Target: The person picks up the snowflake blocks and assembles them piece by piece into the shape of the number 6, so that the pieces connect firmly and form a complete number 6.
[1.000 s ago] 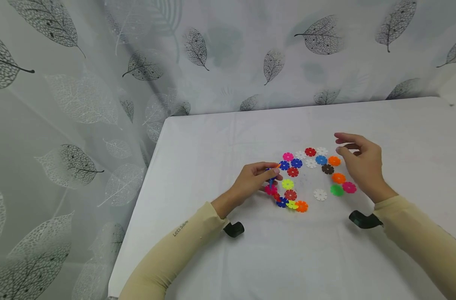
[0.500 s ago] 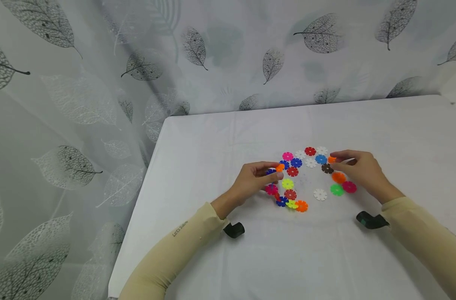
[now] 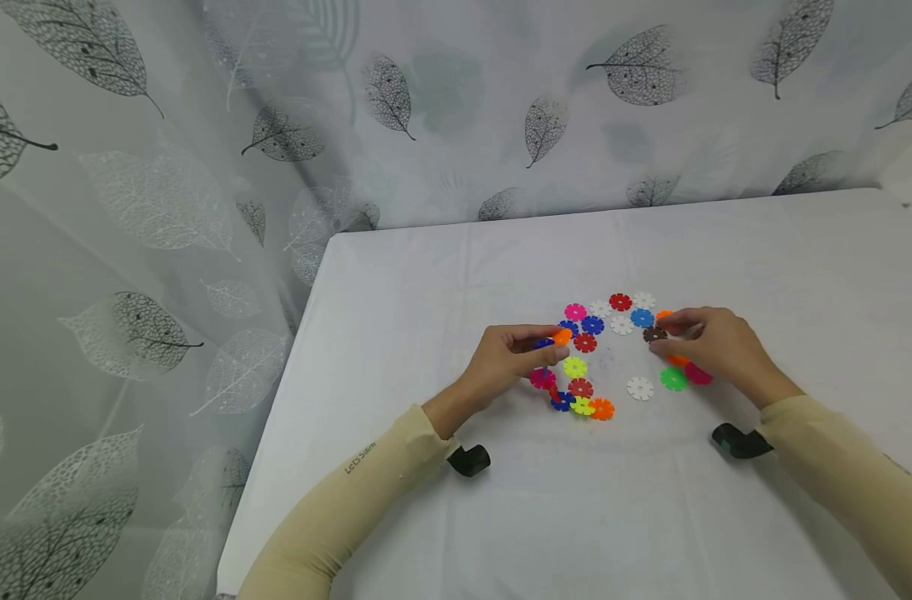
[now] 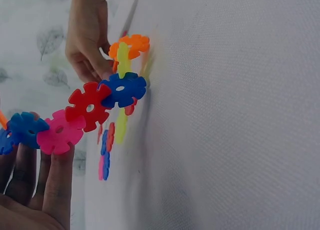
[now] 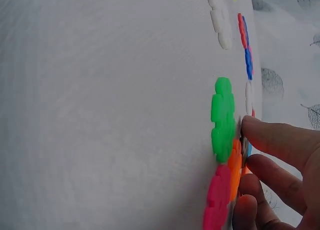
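Observation:
My left hand point(image 3: 516, 354) holds a chain of slotted, flower-shaped plastic discs, pinching an orange disc point(image 3: 562, 337) at its upper end. In the left wrist view the chain runs through a pink disc point(image 4: 60, 132), a red disc point(image 4: 89, 106) and a blue disc point(image 4: 122, 89) to yellow and orange ones. At the right of the group, thumb and fingertips of my right hand point(image 3: 714, 350) grip the edges of a brown disc point(image 3: 654, 334). A green disc point(image 5: 222, 120) lies close by; the hand partly covers orange and pink discs beside it.
Loose discs lie on the white-covered table point(image 3: 576, 517): a yellow disc point(image 3: 574, 367), a lone white disc point(image 3: 639, 388) and several others behind. A leaf-print curtain point(image 3: 456, 108) hangs along the back and left. Dark camera mounts hang below both wrists.
My right hand has come down and left to the discs, touched the orange one, then shifted to the brown one. The left hand stays put; its orange disc has turned to show its face.

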{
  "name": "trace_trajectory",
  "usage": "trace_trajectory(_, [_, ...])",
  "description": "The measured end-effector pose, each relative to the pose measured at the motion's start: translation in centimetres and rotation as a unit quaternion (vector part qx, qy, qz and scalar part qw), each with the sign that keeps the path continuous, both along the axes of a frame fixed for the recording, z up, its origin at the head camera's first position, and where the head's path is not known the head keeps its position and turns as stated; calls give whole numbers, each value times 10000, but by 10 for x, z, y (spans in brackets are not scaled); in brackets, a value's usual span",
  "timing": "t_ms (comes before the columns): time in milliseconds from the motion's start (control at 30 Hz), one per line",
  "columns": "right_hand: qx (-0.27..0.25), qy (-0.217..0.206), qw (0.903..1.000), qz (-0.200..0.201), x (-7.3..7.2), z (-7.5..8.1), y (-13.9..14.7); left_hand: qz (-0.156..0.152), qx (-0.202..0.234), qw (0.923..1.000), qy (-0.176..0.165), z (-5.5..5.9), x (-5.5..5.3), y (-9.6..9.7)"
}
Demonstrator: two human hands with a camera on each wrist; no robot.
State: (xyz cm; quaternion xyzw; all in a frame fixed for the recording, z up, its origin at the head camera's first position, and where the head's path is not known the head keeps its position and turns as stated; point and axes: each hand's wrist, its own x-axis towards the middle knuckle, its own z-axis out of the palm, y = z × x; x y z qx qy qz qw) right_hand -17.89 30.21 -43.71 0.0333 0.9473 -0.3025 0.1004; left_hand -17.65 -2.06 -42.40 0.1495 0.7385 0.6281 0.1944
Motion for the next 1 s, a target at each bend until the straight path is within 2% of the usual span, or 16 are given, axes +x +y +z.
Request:
trace_trajectory(333, [-205, -40, 9997, 131, 0, 2, -3, 191, -120, 9985, -501, -1, -1, 1])
trace_trajectory(533, [-459, 172, 9985, 226, 3, 7, -12, 344, -117, 9962, -792, -2, -1, 2])
trace_trajectory(800, [-1007, 412, 9918, 666, 9, 14, -31, 223, -78, 9938, -1086, -3, -1, 3])
trace_trajectory(1000, [-1483, 798, 9809, 972, 16, 25, -50, 80, -11, 9946, -1039, -2, 1, 1])
